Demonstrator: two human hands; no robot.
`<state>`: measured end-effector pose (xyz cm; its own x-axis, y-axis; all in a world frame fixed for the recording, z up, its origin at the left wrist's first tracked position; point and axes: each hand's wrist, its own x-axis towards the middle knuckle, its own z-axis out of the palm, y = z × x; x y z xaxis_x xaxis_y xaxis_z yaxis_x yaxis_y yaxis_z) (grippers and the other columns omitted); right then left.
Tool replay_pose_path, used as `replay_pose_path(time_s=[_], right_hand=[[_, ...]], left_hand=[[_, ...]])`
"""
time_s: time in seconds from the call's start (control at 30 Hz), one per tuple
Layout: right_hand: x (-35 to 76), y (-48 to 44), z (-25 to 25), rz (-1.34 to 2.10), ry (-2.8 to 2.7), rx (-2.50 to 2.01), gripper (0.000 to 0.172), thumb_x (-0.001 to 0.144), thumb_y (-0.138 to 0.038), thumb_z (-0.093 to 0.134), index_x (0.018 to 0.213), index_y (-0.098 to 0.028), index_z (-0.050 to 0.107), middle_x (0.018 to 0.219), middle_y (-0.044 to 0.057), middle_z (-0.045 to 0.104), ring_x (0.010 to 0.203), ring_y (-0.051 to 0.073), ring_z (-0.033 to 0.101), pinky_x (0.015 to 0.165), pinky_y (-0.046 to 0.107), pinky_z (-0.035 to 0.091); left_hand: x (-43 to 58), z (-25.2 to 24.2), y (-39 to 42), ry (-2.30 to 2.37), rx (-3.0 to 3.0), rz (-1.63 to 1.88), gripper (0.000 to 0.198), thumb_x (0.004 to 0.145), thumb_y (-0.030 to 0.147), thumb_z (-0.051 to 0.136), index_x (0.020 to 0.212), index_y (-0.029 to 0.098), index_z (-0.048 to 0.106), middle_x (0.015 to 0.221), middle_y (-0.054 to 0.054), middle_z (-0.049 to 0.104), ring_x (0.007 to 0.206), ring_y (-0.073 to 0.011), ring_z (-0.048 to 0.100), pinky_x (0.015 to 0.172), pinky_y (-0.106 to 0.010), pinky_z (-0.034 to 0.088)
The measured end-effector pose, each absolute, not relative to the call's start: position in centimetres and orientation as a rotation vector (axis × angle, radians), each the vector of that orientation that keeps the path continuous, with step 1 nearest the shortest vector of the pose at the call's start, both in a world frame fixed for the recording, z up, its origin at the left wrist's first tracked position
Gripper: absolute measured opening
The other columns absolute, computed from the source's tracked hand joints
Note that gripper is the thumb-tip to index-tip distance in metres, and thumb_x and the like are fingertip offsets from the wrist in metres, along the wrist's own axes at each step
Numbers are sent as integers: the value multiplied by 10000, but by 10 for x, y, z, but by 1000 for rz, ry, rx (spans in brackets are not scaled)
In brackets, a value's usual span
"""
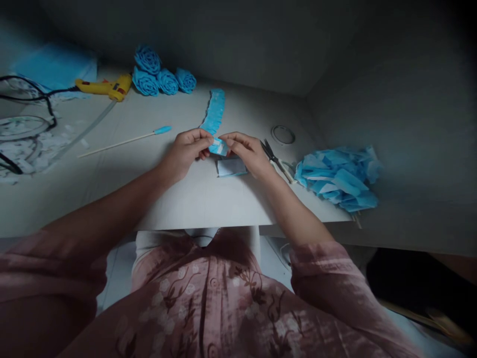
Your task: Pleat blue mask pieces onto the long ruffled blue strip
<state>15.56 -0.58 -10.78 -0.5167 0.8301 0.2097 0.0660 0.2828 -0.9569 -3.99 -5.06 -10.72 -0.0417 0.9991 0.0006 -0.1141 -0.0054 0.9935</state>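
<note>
"Any containers?"
"A round rim (pixel 45 122) shows at nine o'clock, white scraps (pixel 37 160) near it; whether it's a container, I can't tell."
"And the pleated blue strip (pixel 215 110)?"
"At the table's (pixel 179 206) middle, near end pinched in the fingertips of both left hand (pixel 189 150) and right hand (pixel 250 151)."
"Pointing where?"
"Long axis running away from the hands, far end at about twelve o'clock."

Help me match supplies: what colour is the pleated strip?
Bright blue: the pleated strip, in the head view.
</note>
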Motion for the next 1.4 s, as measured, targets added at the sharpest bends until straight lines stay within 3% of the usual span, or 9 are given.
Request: replay_pose_path(time_s=[0.17, 0.33, 0.5, 0.67, 0.83, 0.93, 1.17, 1.4], right_hand=[[153, -5, -110, 1342, -1811, -826, 619, 730, -780, 868, 841, -205, 665, 786, -8, 600, 740, 137, 515, 688, 285, 463], [151, -4, -114, 1356, -1717, -783, 629, 729, -791, 876, 873, -212, 675, 770, -14, 620, 724, 130, 550, 702, 285, 494], [147, -6, -117, 1417, -1656, -749, 583, 722, -730, 923, 878, -224, 679, 734, -33, 616, 702, 124, 561, 703, 284, 521], [147, -4, -121, 1466, -1673, -729, 550, 722, -669, 946, 894, -214, 688, 764, -23, 640, 714, 126, 570, 714, 289, 526], [151, 3, -128, 1404, -1741, -705, 557, 799, -613, 904, 1138, -212, 717, 943, 13, 712, 828, 145, 628, 777, 291, 547], [152, 6, -133, 1367, -1804, -659, 584, 848, -590, 864, 1266, -221, 693, 944, 3, 697, 833, 146, 626, 798, 297, 557], [153, 7, -135, 1281, -1820, -709, 517, 903, -467, 810, 1342, -225, 684, 826, -37, 547, 750, 133, 527, 742, 289, 526], [156, 8, -132, 1270, -1855, -728, 510, 918, -453, 774, 1367, -228, 684, 864, -16, 568, 793, 147, 543, 778, 312, 532]], left_hand=[[-39, -106, -52, 1089, 1071, 1315, 153, 920, 257, 729, 812, 187, 647, 623, 20, 582, 556, -95, 552, 526, -201, 405], [-36, -104, -55, 1020, 1073, 1247, 212, 948, 375, 760, 984, 195, 654, 689, 27, 631, 566, -101, 582, 516, -204, 426], [-36, -107, -56, 1078, 1197, 1148, 212, 853, 235, 829, 801, 175, 632, 660, 16, 637, 542, -74, 534, 510, -190, 408], [-39, -108, -55, 1118, 1180, 1207, 211, 846, 229, 804, 769, 182, 613, 641, 23, 622, 537, -72, 531, 501, -183, 395], [-39, -105, -55, 1144, 1249, 1182, 235, 815, 214, 829, 744, 181, 608, 632, 35, 594, 530, -69, 510, 509, -190, 401], [-38, -104, -56, 1159, 1271, 1188, 231, 800, 165, 818, 721, 176, 602, 637, 34, 596, 535, -66, 504, 514, -188, 398], [-38, -104, -56, 1181, 1253, 1150, 209, 850, 162, 754, 699, 172, 610, 612, 25, 599, 531, -70, 507, 526, -194, 395], [-38, -101, -55, 1223, 1203, 1161, 199, 854, 129, 711, 690, 174, 608, 589, 33, 583, 517, -69, 494, 516, -193, 382]])
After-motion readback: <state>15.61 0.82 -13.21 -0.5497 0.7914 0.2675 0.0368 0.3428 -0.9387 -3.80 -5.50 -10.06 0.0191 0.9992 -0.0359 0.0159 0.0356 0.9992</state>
